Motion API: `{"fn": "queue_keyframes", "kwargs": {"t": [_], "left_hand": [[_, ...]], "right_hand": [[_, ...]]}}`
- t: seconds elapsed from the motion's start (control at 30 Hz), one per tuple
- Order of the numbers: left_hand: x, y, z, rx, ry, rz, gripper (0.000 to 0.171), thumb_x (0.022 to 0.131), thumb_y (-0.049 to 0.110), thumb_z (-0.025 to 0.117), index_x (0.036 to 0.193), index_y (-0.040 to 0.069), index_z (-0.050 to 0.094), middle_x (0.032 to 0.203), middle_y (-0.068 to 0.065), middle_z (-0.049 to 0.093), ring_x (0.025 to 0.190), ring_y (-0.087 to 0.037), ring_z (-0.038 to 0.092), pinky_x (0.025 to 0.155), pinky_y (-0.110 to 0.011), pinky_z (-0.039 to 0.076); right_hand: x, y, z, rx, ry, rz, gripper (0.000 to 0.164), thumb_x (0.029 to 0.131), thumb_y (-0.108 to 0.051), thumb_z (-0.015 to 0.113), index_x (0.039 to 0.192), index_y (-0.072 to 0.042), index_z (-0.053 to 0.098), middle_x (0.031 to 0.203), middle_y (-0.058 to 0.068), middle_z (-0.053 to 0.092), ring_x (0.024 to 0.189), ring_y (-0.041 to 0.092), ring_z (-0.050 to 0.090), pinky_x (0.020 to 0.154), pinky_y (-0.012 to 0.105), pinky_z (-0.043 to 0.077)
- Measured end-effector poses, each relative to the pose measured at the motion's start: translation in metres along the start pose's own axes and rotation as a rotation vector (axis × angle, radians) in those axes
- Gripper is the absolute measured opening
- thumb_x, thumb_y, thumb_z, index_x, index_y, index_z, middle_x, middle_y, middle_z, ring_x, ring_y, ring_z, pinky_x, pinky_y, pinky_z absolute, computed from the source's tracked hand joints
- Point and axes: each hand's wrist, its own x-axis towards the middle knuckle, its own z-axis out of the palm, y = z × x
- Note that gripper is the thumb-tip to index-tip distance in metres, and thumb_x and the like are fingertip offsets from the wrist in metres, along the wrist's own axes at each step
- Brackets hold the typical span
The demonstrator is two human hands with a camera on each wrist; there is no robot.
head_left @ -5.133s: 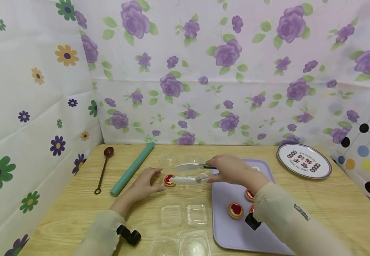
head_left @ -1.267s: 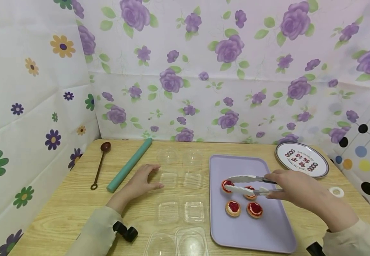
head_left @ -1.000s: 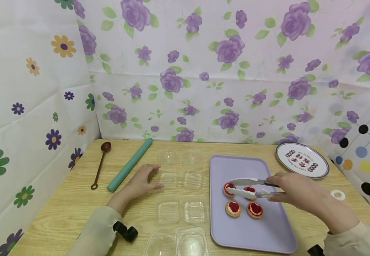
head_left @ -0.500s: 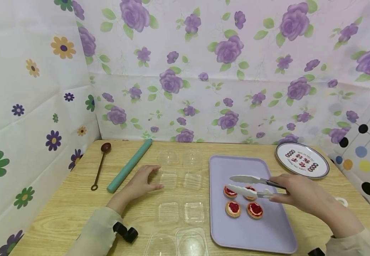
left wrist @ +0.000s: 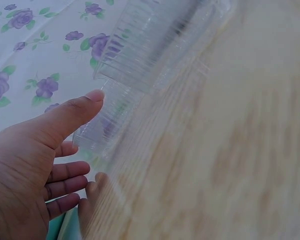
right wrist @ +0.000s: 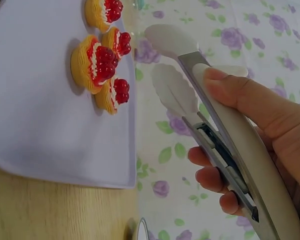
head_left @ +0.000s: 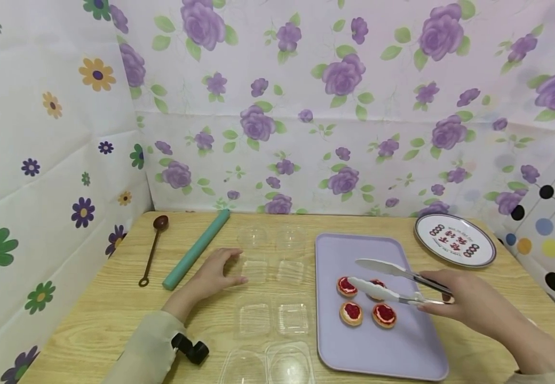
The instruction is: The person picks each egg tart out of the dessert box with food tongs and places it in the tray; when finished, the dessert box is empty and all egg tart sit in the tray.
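Observation:
My right hand [head_left: 479, 306] grips a pair of tongs [right wrist: 245, 150] with white scalloped heads. The tongs' arms are spread, nothing between them, over the right part of a lilac tray [head_left: 369, 352]. Several small tarts with red fruit and cream sit grouped on this tray, among them a front-left tart [head_left: 351, 313] and a front-right tart [head_left: 384, 316]. One tong head partly covers the back-right tart [head_left: 378, 288]. My left hand [head_left: 212, 274] stays beside a clear plastic container [head_left: 254, 271], thumb and fingers apart and holding nothing.
More clear hinged containers [head_left: 253, 320] stand in front, left of the tray. A green rolling stick [head_left: 196, 250] and a brown ladle [head_left: 152, 248] lie at the left. A white patterned plate [head_left: 455, 240] is at the back right. Floral cloth hangs behind.
Five seconds ago the tongs held a tart near my left hand; that tart now sits on the tray. The tongs have let go and drawn back right. My left hand has barely moved.

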Motion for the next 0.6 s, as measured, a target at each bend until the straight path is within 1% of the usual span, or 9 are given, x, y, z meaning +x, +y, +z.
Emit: {"fn": "queue_keyframes", "kwargs": {"t": [0.13, 0.3, 0.4, 0.53, 0.6], "left_hand": [[0.0, 0.0, 0.0, -0.01, -0.004, 0.001, 0.073, 0.081, 0.039, 0.076, 0.139, 0.006, 0.047, 0.128, -0.013, 0.056, 0.12, -0.031, 0.051, 0.104, -0.051, 0.04], [0.0, 0.0, 0.001, -0.007, -0.004, -0.002, 0.073, 0.08, 0.038, 0.077, 0.139, 0.007, 0.047, 0.127, -0.011, 0.056, 0.119, -0.029, 0.052, 0.104, -0.05, 0.041], [0.0, 0.0, 0.0, 0.0, 0.0, 0.001, 0.073, 0.08, 0.037, 0.077, 0.139, 0.006, 0.047, 0.127, -0.011, 0.056, 0.119, -0.03, 0.052, 0.104, -0.051, 0.041], [0.0, -0.001, 0.0, -0.002, -0.001, 0.005, 0.073, 0.08, 0.038, 0.077, 0.139, 0.007, 0.047, 0.128, -0.012, 0.056, 0.12, -0.03, 0.051, 0.104, -0.051, 0.041], [0.0, -0.001, -0.001, -0.013, -0.001, 0.002, 0.074, 0.079, 0.038, 0.077, 0.139, 0.008, 0.047, 0.129, -0.011, 0.056, 0.121, -0.03, 0.05, 0.105, -0.05, 0.04]], "right_hand": [[-0.006, 0.006, 0.001, 0.009, 0.036, 0.011, 0.062, 0.074, -0.053, 0.075, 0.121, -0.014, 0.065, 0.073, -0.015, 0.052, 0.06, -0.004, 0.039, 0.054, 0.019, 0.033], [-0.015, 0.015, 0.005, 0.033, 0.066, 0.023, 0.061, 0.076, -0.051, 0.075, 0.122, -0.011, 0.065, 0.072, -0.014, 0.05, 0.061, -0.004, 0.039, 0.054, 0.019, 0.032], [-0.019, 0.02, 0.009, 0.061, 0.055, 0.06, 0.061, 0.077, -0.051, 0.074, 0.123, -0.011, 0.064, 0.074, -0.012, 0.051, 0.063, -0.004, 0.04, 0.055, 0.02, 0.033], [-0.024, 0.027, 0.014, 0.102, 0.026, 0.138, 0.062, 0.078, -0.052, 0.073, 0.122, -0.009, 0.063, 0.079, -0.007, 0.056, 0.066, -0.002, 0.043, 0.056, 0.02, 0.035], [-0.027, 0.031, 0.017, 0.114, 0.037, 0.158, 0.062, 0.078, -0.05, 0.073, 0.121, -0.008, 0.063, 0.083, -0.005, 0.06, 0.069, -0.001, 0.046, 0.058, 0.021, 0.037]]}}
